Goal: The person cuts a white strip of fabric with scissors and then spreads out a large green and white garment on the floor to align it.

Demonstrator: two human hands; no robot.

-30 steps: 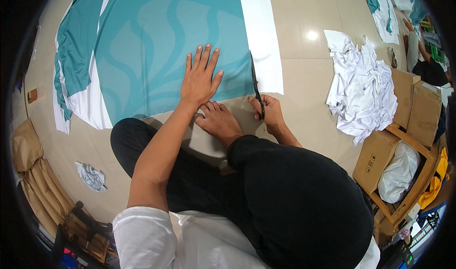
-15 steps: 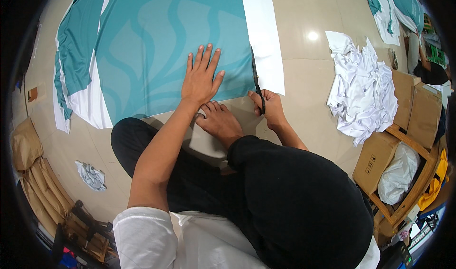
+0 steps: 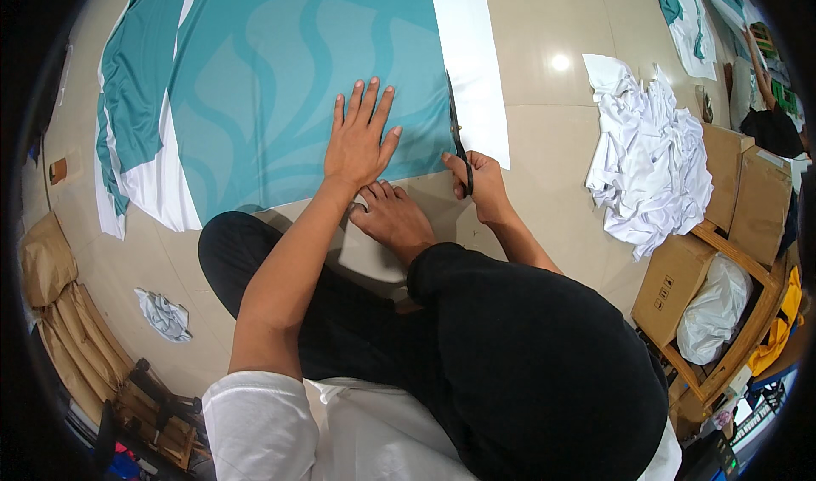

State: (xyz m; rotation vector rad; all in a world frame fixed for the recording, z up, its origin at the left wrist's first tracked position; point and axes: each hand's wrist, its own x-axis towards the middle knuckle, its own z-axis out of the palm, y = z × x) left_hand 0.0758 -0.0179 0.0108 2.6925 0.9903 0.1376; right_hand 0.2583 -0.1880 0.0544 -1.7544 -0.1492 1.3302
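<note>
A teal fabric sheet [image 3: 272, 99] with a paler leaf pattern lies spread on the tiled floor. Along its right side runs a white border [image 3: 476, 73]. My left hand [image 3: 359, 137] rests flat on the teal part near its near edge, fingers stretched out. In my right hand [image 3: 480, 183] are black scissors [image 3: 459, 132], gripped by the handles. Their blades point away from me along the line where teal meets white. My bare foot [image 3: 398, 222] sits just below the sheet's near edge, close to my left wrist.
Crumpled white cloth [image 3: 650, 166] is heaped at the right. Beyond it stand cardboard boxes [image 3: 676, 290] and a wooden frame [image 3: 769, 298]. A small grey-white cloth scrap [image 3: 163, 315] lies at the left, near brown wrapped bundles [image 3: 81, 336]. Another person's arm [image 3: 759, 69] shows at the far right.
The scissors have slid slightly farther away along the teal-white line, with my right hand following. My left hand stays in place. At the far right, the other person's arm has moved upward.
</note>
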